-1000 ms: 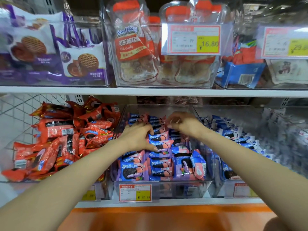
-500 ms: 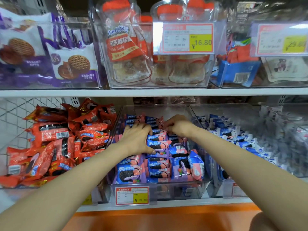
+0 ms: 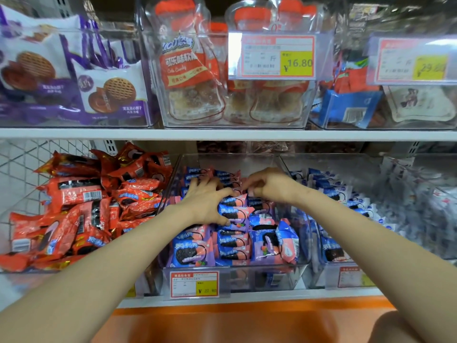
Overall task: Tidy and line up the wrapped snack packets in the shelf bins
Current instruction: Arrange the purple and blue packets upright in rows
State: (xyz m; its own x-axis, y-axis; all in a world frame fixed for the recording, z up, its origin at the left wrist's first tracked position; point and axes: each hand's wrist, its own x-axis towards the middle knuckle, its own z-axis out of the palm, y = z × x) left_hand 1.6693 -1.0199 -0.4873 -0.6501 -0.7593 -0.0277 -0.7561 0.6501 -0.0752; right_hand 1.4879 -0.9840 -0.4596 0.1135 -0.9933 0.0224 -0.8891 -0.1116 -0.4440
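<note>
Lying in neat rows in the middle clear bin [image 3: 291,273]: pink and blue snack packets [image 3: 232,246], filling it from front to back.

Pressing down on the middle rows with the left hand [image 3: 205,201], fingers spread wide and flat, gripping nothing. Reaching a little farther back and fanning out more than a second ago. Curling the right hand [image 3: 272,186] over a packet at the back, staying in about the same spot as before. Not showing clearly whether it is pinching that packet or only touching it.

Probably meaning the back rows are still getting patted straight, with the front rows already looking tidy.

Sitting in the left bin [image 3: 29,209]: orange packets [image 3: 81,209], piled in a messy heap. Waiting in the right bin [image 3: 319,268]: blue and white packets [image 3: 331,191], standing in rows.

Resting in clear bins on the shelf above: purple cookie bags [image 3: 108,95] and see-through candy bags [image 3: 185,70] with orange tops.
</note>
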